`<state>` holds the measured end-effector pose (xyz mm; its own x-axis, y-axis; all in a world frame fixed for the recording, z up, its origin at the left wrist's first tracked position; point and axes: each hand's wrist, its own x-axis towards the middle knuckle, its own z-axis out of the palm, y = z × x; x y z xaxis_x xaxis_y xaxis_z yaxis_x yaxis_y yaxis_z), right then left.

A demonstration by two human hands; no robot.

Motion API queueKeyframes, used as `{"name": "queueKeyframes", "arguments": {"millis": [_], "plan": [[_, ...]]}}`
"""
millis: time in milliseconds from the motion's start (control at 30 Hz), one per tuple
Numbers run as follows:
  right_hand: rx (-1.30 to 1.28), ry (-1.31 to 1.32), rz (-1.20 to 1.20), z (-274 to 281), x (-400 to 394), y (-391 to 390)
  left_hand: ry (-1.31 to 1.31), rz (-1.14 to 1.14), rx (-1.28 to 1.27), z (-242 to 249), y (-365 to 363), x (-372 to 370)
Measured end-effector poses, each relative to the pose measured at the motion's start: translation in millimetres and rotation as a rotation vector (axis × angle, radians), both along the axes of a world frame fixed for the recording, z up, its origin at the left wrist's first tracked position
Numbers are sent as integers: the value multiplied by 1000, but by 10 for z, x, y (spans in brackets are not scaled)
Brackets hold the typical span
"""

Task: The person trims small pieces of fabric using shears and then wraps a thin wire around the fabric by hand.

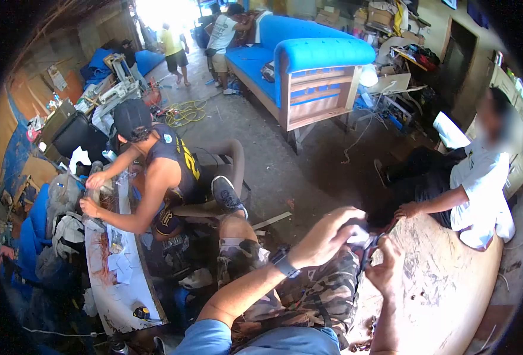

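Dark, slim handheld object, too blurred to identify, is in the head view by the left edge of the pale, rounded wooden bench; the right hand wraps its grip round it, seemingly for steadiness, while the left hand curls alongside, whether holding I cannot tell

Blue sofa, grey floor, bright opening

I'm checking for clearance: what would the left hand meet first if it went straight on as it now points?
The left hand would probably meet the dark trousers of the seated person in white first, though depth is unclear.
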<state>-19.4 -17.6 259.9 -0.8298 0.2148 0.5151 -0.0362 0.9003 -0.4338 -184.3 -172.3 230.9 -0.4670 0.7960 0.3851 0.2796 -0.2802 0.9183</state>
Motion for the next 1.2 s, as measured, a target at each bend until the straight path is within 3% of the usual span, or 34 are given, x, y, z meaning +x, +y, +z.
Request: {"name": "queueKeyframes", "arguments": {"millis": [33, 100, 167, 233, 267, 367, 433, 533, 633, 700, 733, 933, 1100, 1200], "plan": [[1, -17, 60, 52, -34, -76, -59, -93, -3, 95, 54, 22], [51, 40, 116, 116, -98, -157, -563, -339, 31, -86, 273, 33], [62, 66, 74, 110, -130, -173, -167, -194, 16, -196, 314, 48], [12, 47, 56, 76, -120, -147, -247, -225, 16, -187, 267, 67], [-12, 34, 43, 67, -126, -140, -528, -326, -189, -195, 184, 56], [11, 124, 27, 50, -188, -134, -244, -205, -26, -493, 218, 113], [-36, 79, -41, 5, -165, -119, -303, -162, 22, -340, 152, 155], [-413, 153, 24, -90, -249, -147, -306, -164, 0, -313, 137, 103], [-621, 166, 30, -159, -314, -115, -396, -201, 4, -320, 115, 62], [-666, 171, 16, -249, -311, -69, -312, -153, -30, -360, 132, 60], [-663, 166, -24, -232, -304, -83, -95, -48, -93, -153, 61, 44], [-539, 121, -168, -231, -224, -153, 29, 83, -105, -149, 96, 111], [-781, 128, -134, -177, -234, -146, 174, 199, -25, -111, 144, 145], [-814, 113, -146, -192, -265, -145, 93, 187, -58, -104, 153, 123]]}}
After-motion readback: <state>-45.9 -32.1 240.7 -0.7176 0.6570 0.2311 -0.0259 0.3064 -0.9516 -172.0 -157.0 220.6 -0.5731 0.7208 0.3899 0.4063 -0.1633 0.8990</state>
